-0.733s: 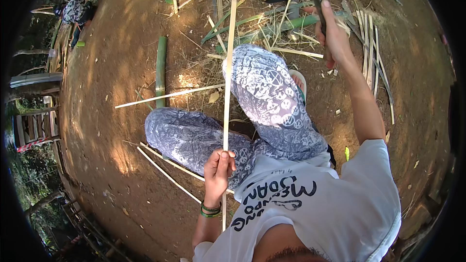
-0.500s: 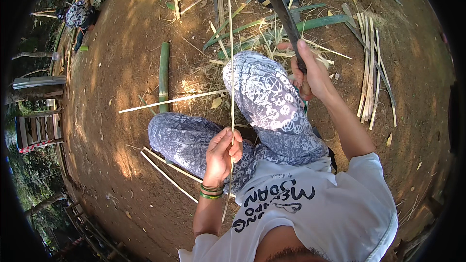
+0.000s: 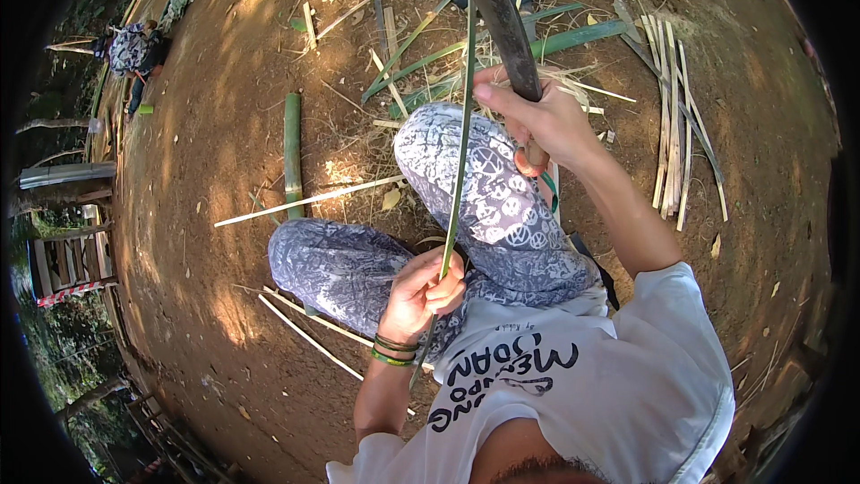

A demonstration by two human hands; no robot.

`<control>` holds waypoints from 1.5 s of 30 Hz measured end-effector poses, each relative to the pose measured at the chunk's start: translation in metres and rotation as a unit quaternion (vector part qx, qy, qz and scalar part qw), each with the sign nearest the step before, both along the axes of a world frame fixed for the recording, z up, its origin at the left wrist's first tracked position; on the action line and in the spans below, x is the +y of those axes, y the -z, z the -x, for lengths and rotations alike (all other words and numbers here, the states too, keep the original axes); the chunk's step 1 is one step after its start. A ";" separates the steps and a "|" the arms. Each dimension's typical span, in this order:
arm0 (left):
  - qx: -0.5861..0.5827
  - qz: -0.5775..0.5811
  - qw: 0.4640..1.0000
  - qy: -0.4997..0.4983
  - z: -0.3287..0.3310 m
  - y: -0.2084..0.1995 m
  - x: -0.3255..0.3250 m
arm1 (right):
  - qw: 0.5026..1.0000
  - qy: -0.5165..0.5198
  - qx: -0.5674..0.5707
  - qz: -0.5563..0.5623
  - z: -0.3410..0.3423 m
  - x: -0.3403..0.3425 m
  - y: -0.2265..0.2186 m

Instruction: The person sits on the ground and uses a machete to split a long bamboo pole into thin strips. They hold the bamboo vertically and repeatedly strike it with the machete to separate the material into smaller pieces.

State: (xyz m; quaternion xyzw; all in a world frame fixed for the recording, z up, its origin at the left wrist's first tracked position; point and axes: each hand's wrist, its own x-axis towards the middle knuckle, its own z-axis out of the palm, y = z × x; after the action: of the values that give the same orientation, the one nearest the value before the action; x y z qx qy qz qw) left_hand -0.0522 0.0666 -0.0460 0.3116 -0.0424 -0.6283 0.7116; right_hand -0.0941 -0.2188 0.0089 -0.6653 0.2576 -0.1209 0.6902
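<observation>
Pinched in my left hand [image 3: 428, 291] is a long thin bamboo strip [image 3: 461, 152]. It slants up between my knees with its green face showing, and its lower tail runs past my wrist. My right hand [image 3: 548, 121] is wrapped round the handle of a machete [image 3: 503, 22], whose dark blade points away from me toward the upper edge. My right fingertips are close to the strip's upper part, beside the blade; whether they touch it I cannot tell.
A green bamboo piece [image 3: 293, 152] lies left of my knees, near a pale strip [image 3: 309, 202]. Split strips [image 3: 670, 125] lie in a bundle at right. Green bamboo [image 3: 578, 38] and shavings lie beyond my knee. Another person [image 3: 132, 49] is at the far left.
The strip has turned from its pale side to its green side, and its top has shifted right, closer to the machete. My right hand and the blade have moved slightly left.
</observation>
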 end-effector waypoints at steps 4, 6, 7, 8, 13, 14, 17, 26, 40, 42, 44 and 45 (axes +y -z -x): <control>-0.114 -0.087 0.984 -0.103 0.005 -0.014 -0.016 | 0.996 0.001 -0.040 0.078 0.003 -0.008 0.009; -0.188 -0.138 0.964 -0.131 -0.003 -0.022 -0.030 | 0.980 0.000 -0.096 0.174 0.007 -0.009 0.015; -0.245 -0.160 0.945 -0.148 -0.005 -0.022 -0.036 | 0.967 0.014 -0.076 0.245 0.011 -0.004 0.027; -0.259 -0.169 0.937 -0.163 -0.008 -0.024 -0.044 | 0.949 0.007 -0.086 0.303 0.011 0.002 0.037; -0.284 -0.159 0.919 -0.223 -0.014 -0.031 -0.072 | 0.868 -0.072 -0.099 0.481 0.025 0.033 0.051; -0.298 -0.170 0.916 -0.208 -0.014 -0.029 -0.071 | 0.865 -0.081 -0.086 0.488 0.028 0.037 0.053; -0.326 -0.208 0.901 -0.196 -0.011 -0.029 -0.074 | 0.857 -0.085 -0.070 0.503 0.030 0.046 0.050; -0.241 -0.121 0.957 -0.110 -0.022 -0.028 -0.072 | 0.884 -0.085 -0.038 0.459 0.028 0.041 0.059; -0.277 -0.162 0.937 -0.140 -0.026 -0.024 -0.072 | 0.884 -0.079 -0.039 0.460 0.027 0.040 0.063; -0.303 -0.182 0.925 -0.141 -0.023 -0.023 -0.074 | 0.868 -0.098 -0.037 0.486 0.028 0.043 0.058; -0.336 -0.218 0.904 -0.151 -0.020 -0.029 -0.079 | 0.869 -0.107 -0.007 0.483 0.027 0.043 0.054; -0.352 -0.224 0.896 -0.151 -0.019 -0.027 -0.080 | 0.865 -0.106 -0.006 0.491 0.026 0.043 0.054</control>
State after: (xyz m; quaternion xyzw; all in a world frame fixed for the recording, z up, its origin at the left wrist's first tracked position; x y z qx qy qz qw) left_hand -0.0328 -0.0133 -0.0193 0.6665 -0.1010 -0.3554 0.6475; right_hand -0.1203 -0.1755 -0.0446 -0.9405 0.0886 -0.1621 0.2851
